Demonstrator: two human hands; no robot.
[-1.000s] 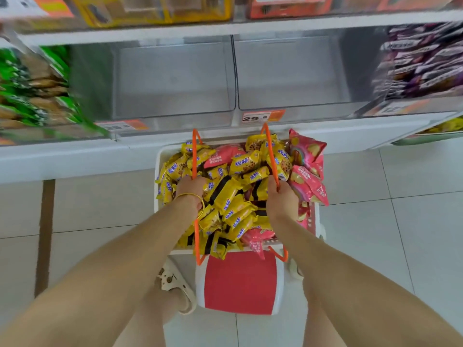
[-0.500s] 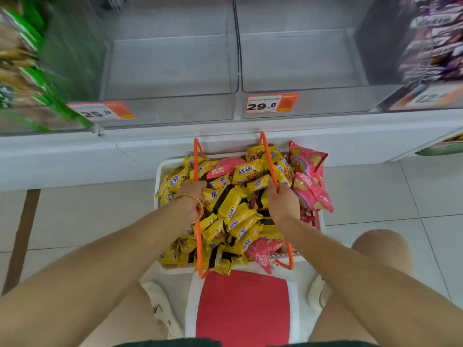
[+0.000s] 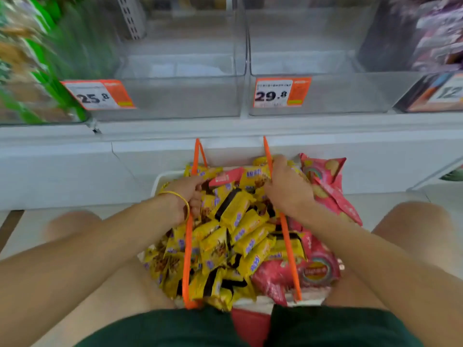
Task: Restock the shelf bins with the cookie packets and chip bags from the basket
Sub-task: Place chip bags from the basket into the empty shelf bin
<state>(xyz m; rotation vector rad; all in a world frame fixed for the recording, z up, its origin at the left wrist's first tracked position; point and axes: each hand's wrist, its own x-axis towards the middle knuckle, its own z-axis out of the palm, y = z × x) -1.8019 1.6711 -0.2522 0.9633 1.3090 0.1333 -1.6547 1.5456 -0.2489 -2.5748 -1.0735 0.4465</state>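
1. Down at 6 o'clock sits the basket (image 3: 158,180), between the person's knees and heaped above its white rim.
2. The left hand (image 3: 186,196), with a gold bangle (image 3: 179,195) at the wrist, has its fingers curled round the left orange handle (image 3: 187,251).
3. The right hand (image 3: 286,190) is wrapped round the right orange handle (image 3: 290,251).
4. Yellow cookie packets (image 3: 235,216) fill the basket's middle and its 9 o'clock side.
5. Pink chip bags (image 3: 325,179) crowd its 3 o'clock side, another at 5 o'clock.
6. Two clear bins sit on the shelf above: the left bin (image 3: 175,101) at 11 o'clock, tagged 25.8, and the right bin (image 3: 338,93) at 1 o'clock, tagged 29.8.
7. Blurred green packs (image 3: 37,58) are at 10 o'clock, purple packs (image 3: 438,38) at 2.
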